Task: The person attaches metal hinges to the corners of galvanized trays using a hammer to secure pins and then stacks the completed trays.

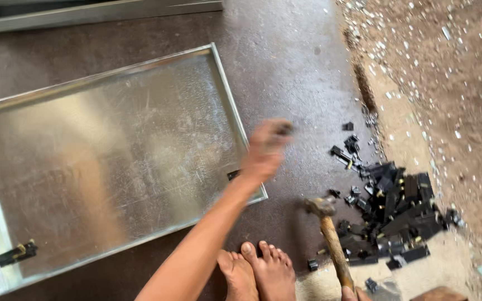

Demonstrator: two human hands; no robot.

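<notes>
A small black part (283, 129) is sitting at the tips of the left hand (264, 150), pinched between curled fingers (271, 134). The hand is blurry, so the grip is hard to see well. It is hanging over the dark floor, just past the 3 o'clock edge of a big shiny metal tray (101, 161). At 4 o'clock from the hand, a hammer (330, 239) is lying head up, and the right hand (353, 294) is holding the bottom of its wooden handle at the frame's edge. A pile of black parts (391, 214) is lying at 3 o'clock from the hammer. Two bare feet (258, 273) are resting at 6 o'clock.
</notes>
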